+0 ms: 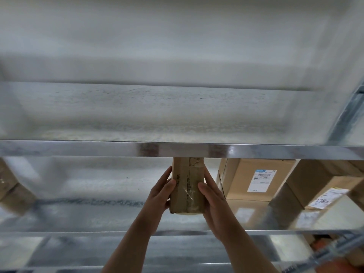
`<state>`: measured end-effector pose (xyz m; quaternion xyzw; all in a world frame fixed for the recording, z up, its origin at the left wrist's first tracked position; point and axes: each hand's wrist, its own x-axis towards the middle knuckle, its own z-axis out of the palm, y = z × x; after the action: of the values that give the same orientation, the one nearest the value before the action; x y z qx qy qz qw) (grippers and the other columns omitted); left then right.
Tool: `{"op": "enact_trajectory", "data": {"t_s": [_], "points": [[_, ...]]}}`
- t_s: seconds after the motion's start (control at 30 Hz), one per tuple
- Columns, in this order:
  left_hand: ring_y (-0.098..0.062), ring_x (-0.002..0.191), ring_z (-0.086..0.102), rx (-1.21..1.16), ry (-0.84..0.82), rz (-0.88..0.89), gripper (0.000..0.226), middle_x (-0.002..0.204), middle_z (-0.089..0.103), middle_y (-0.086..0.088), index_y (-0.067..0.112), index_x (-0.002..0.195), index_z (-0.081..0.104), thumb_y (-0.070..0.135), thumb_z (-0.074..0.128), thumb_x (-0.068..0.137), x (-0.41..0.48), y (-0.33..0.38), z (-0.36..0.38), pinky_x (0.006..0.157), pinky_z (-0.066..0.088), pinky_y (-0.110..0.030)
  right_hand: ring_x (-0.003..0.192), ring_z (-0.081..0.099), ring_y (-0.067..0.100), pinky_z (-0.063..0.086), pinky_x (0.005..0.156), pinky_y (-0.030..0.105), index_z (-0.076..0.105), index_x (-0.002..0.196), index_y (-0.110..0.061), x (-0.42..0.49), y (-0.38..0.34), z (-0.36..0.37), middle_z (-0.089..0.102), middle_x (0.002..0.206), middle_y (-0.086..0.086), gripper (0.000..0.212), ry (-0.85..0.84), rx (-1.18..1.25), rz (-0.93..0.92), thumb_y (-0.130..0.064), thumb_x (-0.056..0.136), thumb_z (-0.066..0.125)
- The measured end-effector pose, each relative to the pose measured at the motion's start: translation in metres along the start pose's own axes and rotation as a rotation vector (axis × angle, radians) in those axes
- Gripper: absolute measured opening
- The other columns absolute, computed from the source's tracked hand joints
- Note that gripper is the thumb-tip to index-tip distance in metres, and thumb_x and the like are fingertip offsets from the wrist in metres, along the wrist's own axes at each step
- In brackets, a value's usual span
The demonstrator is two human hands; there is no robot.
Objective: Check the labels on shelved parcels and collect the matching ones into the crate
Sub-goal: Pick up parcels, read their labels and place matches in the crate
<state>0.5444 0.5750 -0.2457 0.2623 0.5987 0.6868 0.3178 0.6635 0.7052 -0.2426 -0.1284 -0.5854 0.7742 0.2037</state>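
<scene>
Clasping a narrow cardboard parcel (187, 186) at the middle shelf (98, 213), the left hand (161, 192) and right hand (211, 196) curl round its sides; its hidden top could catch the upper shelf rail (98, 149), loosening that grip.

hands (160, 194): 2 | parcels (187, 184): at least 4 | white labels (262, 180): 2 | metal shelves (78, 150): 3

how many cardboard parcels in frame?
4: held parcel between left hand and right hand; labelled box right of it; tilted box far right; blurred box at left edge. Blur may hide more.
</scene>
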Motion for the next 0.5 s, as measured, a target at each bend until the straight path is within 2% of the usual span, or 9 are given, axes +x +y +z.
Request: {"op": "enact_trajectory", "data": {"t_s": [0.17,0.5], "points": [[-0.026,0.123,0.068,0.016,-0.015,0.006,0.060,0.135,0.069,0.002,0.042,0.154,0.042,0.051,0.051,0.095,0.0015,-0.0020,0.0013,0.099,0.056,-0.059,0.138,0.058,0.035,0.047,0.105,0.073,0.033,0.162,-0.039,-0.0014,-0.0011,-0.0015,0.062,0.148,0.011,0.063,0.000,0.015,-0.003,-0.029,0.103,0.053],[-0.027,0.120,0.069,0.044,-0.016,0.001,0.058,0.132,0.071,0.000,0.040,0.152,0.046,0.050,0.048,0.095,0.0017,-0.0043,0.0038,0.098,0.057,-0.057,0.135,0.060,0.036,0.048,0.105,0.072,0.038,0.160,-0.040,-0.0046,0.0009,-0.0044,0.063,0.147,0.009,0.063,0.024,0.030,0.012,-0.030,0.100,0.057]]}}
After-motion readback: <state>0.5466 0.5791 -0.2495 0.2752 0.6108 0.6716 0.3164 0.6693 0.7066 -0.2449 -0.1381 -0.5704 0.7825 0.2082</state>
